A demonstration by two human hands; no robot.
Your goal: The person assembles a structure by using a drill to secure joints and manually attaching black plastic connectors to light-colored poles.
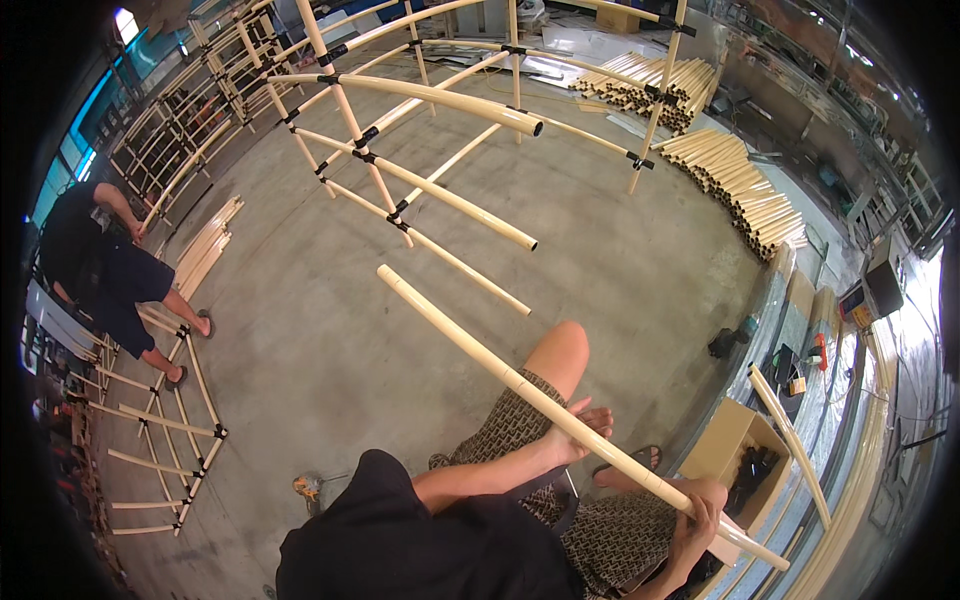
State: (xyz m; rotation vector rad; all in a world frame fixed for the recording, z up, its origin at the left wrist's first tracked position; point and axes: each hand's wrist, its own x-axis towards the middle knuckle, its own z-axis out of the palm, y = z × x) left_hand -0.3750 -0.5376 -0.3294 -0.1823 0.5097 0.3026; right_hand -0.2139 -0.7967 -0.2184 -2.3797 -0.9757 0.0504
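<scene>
A long cream-coloured pipe (470,345) slants across my lap, its far end up to the left and its near end down by my right knee. Dark marks ring it partway along. My left hand (588,425) is closed around the pipe from underneath near the middle, with its fingertips showing on the far side. Close to the near end, my right hand (697,530) grips the same pipe, fingers over its top. An open cardboard box (735,435) with black fittings inside stands beside my right leg.
A pipe frame with black joints (365,158) rises ahead. Stacked pipes (740,185) lie at the far right. At left, a person (105,260) stoops near loose pipes (208,245) and another frame (190,430). A curved pipe (790,440) leans beside the box.
</scene>
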